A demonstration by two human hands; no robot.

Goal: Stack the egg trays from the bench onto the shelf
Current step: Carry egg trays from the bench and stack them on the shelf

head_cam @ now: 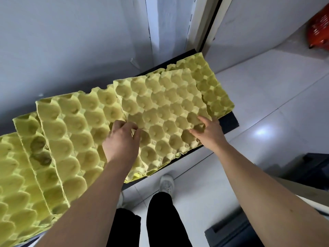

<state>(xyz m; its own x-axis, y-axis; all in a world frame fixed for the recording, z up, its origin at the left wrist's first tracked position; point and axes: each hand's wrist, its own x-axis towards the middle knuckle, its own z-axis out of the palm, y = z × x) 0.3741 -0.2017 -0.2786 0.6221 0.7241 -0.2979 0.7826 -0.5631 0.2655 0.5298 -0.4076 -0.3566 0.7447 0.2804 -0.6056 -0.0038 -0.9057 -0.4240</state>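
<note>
Left grip [122,139] is curling its fingers over the 9 o'clock edge of the top egg tray [165,111]. Right grip [208,134] is pinching the tray's 4 o'clock corner, thumb in a cup. The tray is sitting on other yellow trays [67,136] that are overlapping along the black table [229,120] from 8 o'clock to 2 o'clock. A red basket [318,27] is sitting at 1 o'clock.

Left of the left hand [122,139], the overlapping egg trays [58,139] run off the left and bottom edges. Under both hands the top tray [163,107] hides most of the black bench [229,122]. Well beyond the right hand [210,134], a blurred red thing [318,27], perhaps a basket, is cut off.
</note>
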